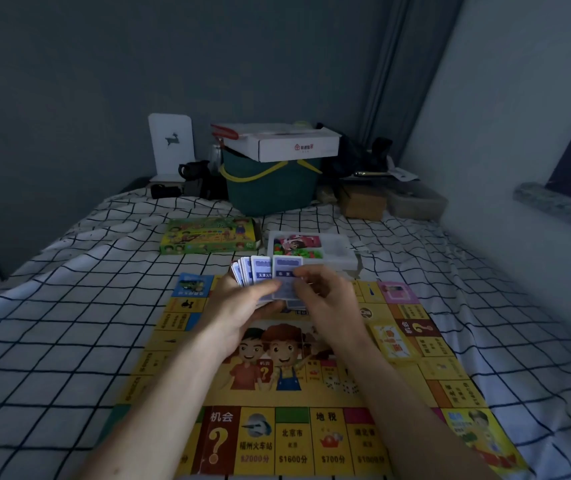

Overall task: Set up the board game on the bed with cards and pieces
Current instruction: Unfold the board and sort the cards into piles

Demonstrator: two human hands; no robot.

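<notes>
In the head view, the left hand [239, 306] is gripping a fan of blue-backed cards [263, 271], fingers curled under the stack, while the right hand [325, 296] is pinching the front card at its edge; the two hands are meeting over the far half of the board [298, 438], which is lying flat on the checked bed [52, 306] beneath and in front of both wrists. Just beyond the hands a white tray [343, 251] of small coloured pieces is sitting on the sheet, and to the left of it, past the left hand, the green game box [208, 235] is resting. A small yellow pile of cards [393, 341] is lying on the board to the right of the right forearm. The main risk, as I judge it, is the fan slipping: the cards are spread loosely and held above the board, so a weak pinch could be dropping several face-up across the squares or onto the soft sheet. The bed is also giving under weight, so a leaning arm could be tilting the board and sliding that yellow pile off. A hand reaching forward carelessly could be knocking the tray and scattering its pieces into the folds. The dim light is making card faces harder to sort correctly.
</notes>
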